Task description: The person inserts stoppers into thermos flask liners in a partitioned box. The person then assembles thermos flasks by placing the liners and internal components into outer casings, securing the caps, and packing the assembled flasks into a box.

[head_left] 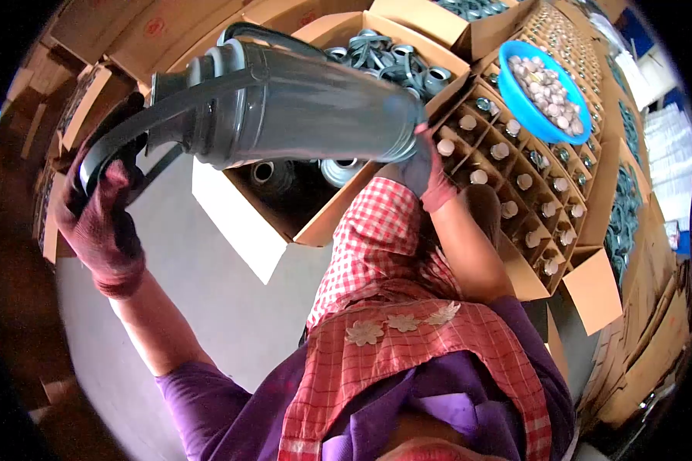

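A large grey plastic vacuum flask (315, 100) lies on its side in the air across the front of me, its narrower ringed end toward the left. My left hand (108, 215), in a dark reddish work glove, is closed round the flask's curved strap handle (150, 115). At the other end my right hand (430, 170), also gloved, grips the base, with some fingers hidden behind it. Below and behind the flask is an open carton (338, 211) holding similar grey flasks, with round openings showing.
A divided carton (542, 288) at the right holds several upright pieces with white caps. On it rests a blue basin (507, 84) full of small whitish round pieces. Another carton holds grey handled parts (369, 54). Flattened cardboard (646, 346) is stacked at far right; grey floor (108, 338) shows at left.
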Motion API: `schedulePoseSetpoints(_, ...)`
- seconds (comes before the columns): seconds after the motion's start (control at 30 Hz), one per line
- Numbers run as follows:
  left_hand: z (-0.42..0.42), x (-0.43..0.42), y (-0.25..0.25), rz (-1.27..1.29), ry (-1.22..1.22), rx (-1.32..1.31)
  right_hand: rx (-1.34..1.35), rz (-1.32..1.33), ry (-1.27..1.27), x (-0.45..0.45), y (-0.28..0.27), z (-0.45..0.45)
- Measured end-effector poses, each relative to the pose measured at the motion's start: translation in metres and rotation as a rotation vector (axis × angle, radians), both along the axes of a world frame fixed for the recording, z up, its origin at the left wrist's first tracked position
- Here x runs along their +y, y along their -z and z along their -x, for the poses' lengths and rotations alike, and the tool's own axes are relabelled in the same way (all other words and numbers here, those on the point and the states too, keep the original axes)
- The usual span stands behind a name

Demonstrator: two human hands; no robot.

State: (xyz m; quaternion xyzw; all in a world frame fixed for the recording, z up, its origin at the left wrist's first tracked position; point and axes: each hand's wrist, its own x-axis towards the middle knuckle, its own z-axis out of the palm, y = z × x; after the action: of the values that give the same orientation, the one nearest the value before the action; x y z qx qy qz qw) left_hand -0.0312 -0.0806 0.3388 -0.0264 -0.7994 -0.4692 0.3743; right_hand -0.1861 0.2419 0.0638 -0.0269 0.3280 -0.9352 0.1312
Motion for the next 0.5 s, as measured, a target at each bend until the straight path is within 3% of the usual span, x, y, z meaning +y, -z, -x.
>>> schedulePoseSetpoints(0.07, 0.001, 0.007, 0.024, -0.235, 0.048, 0.041, 0.109, -0.045, 0.126, 0.027, -0.039, 0.009)
schedulePoseSetpoints(0.13, 0.010, 0.018, 0.065, -0.649, 0.040, -0.146, 0.157, -0.384, 0.358, 0.053, -0.116, 0.001)
schedulePoseSetpoints(0.2, 0.015, 0.054, 0.102, -0.725, 0.154, -0.352, 0.344, -0.839, 0.566, 0.130, -0.131, 0.041)
schedulePoseSetpoints(0.27, 0.004, 0.099, 0.123, -0.620, 0.414, -0.582, 0.414, -1.188, 0.495, 0.177, -0.189, 0.034)
schedulePoseSetpoints(0.3, -0.004, 0.121, 0.137, -0.550, 0.590, -0.638, 0.198, -1.346, 0.424, 0.206, -0.207, 0.042)
schedulePoseSetpoints(0.33, -0.009, 0.140, 0.150, -0.471, 0.766, -0.697, 0.251, -1.546, 0.376, 0.210, -0.225, 0.027)
schedulePoseSetpoints(0.37, -0.011, 0.158, 0.160, -0.212, 1.010, -0.751, 0.294, -1.743, 0.315, 0.203, -0.243, 0.008)
schedulePoseSetpoints(0.4, -0.012, 0.174, 0.167, 0.059, 1.241, -0.791, 0.331, -1.936, 0.235, 0.195, -0.249, -0.005)
schedulePoseSetpoints(0.43, -0.008, 0.190, 0.168, 0.085, 1.270, -0.906, 0.320, -2.209, 0.052, 0.189, -0.242, -0.009)
schedulePoseSetpoints(0.47, 0.004, 0.201, 0.167, 0.112, 1.289, -1.020, 0.400, -2.280, -0.156, 0.185, -0.218, -0.008)
schedulePoseSetpoints(0.5, 0.017, 0.210, 0.168, 0.140, 1.298, -1.135, 0.399, -2.255, -0.203, 0.167, -0.198, -0.015)
